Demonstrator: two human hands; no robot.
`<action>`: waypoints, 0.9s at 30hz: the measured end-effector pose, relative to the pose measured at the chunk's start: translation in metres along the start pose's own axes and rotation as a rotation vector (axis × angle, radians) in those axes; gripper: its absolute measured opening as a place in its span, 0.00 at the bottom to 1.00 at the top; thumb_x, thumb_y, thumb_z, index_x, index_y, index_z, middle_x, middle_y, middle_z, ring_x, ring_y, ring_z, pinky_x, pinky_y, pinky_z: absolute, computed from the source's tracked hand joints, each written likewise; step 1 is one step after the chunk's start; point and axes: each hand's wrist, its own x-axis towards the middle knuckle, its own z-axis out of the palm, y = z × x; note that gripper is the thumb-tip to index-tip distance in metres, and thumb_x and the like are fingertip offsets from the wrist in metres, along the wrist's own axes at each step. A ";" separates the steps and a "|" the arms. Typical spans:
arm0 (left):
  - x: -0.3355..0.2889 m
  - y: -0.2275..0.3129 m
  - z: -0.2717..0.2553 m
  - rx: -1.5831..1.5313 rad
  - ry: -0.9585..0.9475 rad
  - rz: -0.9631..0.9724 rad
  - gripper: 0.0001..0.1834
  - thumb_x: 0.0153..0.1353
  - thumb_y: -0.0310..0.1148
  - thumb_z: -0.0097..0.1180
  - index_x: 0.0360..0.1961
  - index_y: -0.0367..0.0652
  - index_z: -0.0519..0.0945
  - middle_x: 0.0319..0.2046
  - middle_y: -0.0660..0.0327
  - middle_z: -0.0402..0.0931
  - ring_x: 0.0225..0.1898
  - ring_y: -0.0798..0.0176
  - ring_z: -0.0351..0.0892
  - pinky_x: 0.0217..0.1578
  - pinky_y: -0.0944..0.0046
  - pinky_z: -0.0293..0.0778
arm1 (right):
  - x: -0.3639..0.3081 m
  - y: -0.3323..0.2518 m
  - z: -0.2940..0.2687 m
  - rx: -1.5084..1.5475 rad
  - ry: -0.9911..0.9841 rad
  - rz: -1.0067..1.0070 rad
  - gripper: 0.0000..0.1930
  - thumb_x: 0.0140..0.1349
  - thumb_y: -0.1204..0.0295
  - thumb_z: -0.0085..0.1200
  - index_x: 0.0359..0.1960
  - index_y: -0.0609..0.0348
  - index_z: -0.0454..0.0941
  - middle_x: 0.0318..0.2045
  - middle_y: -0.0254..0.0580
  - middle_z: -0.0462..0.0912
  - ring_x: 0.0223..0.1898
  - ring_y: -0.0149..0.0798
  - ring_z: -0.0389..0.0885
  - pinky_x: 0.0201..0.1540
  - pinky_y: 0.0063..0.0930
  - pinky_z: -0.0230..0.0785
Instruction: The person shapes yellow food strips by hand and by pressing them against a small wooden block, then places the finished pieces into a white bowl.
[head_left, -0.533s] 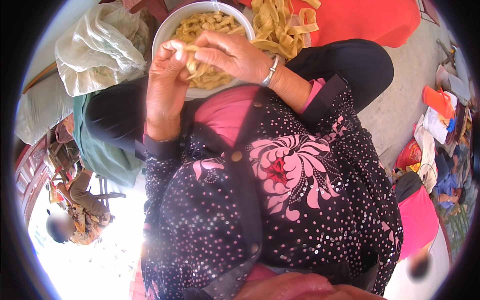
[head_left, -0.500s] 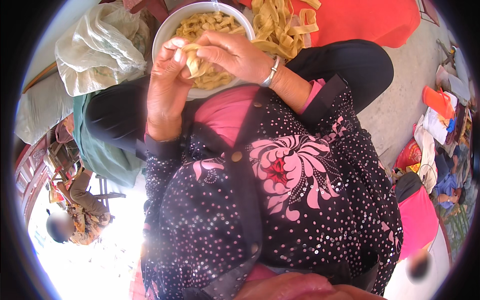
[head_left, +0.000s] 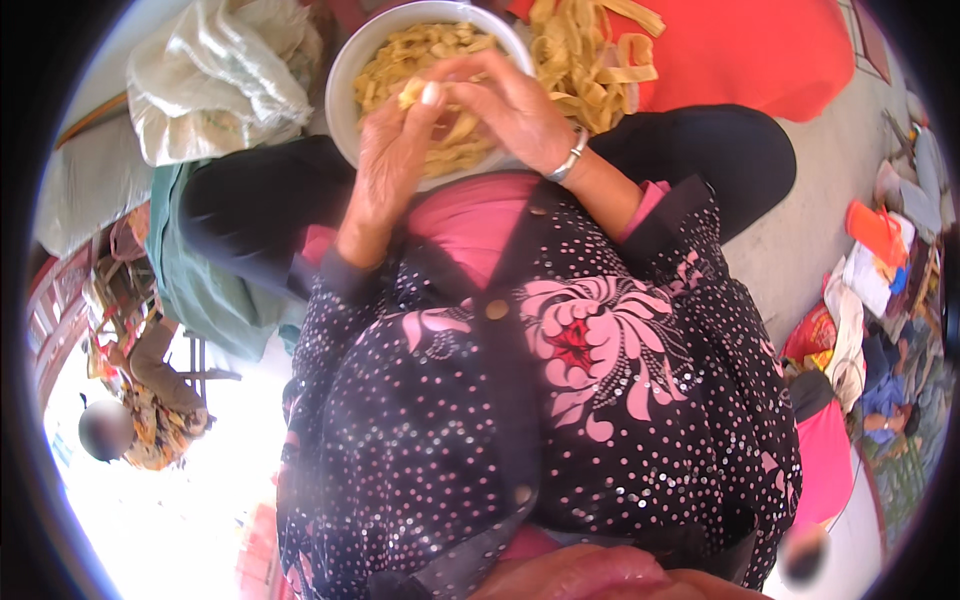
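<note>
Both my hands are close together over a white bowl [head_left: 337,100]. My left hand [head_left: 388,155] pinches a yellowish strip [head_left: 411,93] that looks like tofu skin, with the thumb pressed near it. My right hand [head_left: 515,115], with a silver bangle on its wrist, curls in from the other side, its fingers meeting the left ones around the same strip. Most of the strip is hidden by the fingers. Short folded or knotted yellowish pieces [head_left: 425,45] fill the bowl. Right of the bowl lies a pile of long, flat strips [head_left: 575,60] of the same colour.
The bowl stands between my bent, dark-trousered legs [head_left: 715,155]. A red cloth [head_left: 760,50] spreads at far right, and a whitish plastic sack [head_left: 220,80] lies at far left above a green cloth [head_left: 205,265]. People sit at lower left [head_left: 165,390] and lower right [head_left: 828,455], near assorted clutter.
The strip's open loop between my hands is now mostly covered by fingers. My left hand has tilted inward toward the right one. The whole view has shifted slightly.
</note>
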 end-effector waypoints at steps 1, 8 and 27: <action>0.001 -0.002 -0.001 -0.035 -0.020 -0.011 0.20 0.68 0.42 0.44 0.49 0.35 0.75 0.27 0.68 0.72 0.31 0.76 0.68 0.32 0.75 0.66 | -0.001 0.006 -0.004 0.049 -0.024 0.044 0.14 0.68 0.64 0.42 0.49 0.60 0.66 0.45 0.36 0.74 0.37 0.23 0.75 0.30 0.13 0.71; -0.004 0.010 -0.003 -0.677 -0.211 -0.248 0.24 0.69 0.45 0.34 0.49 0.34 0.71 0.35 0.58 0.72 0.32 0.63 0.71 0.44 0.55 0.74 | 0.000 0.015 -0.007 -0.226 0.137 -0.044 0.19 0.67 0.54 0.42 0.41 0.59 0.70 0.22 0.30 0.74 0.22 0.22 0.70 0.26 0.18 0.64; 0.008 -0.008 -0.021 -0.442 -0.077 -0.236 0.21 0.66 0.43 0.43 0.48 0.36 0.74 0.25 0.65 0.70 0.17 0.76 0.60 0.21 0.73 0.67 | -0.014 0.004 -0.034 -0.423 0.000 0.307 0.12 0.61 0.63 0.54 0.36 0.61 0.77 0.20 0.33 0.77 0.23 0.21 0.73 0.22 0.17 0.64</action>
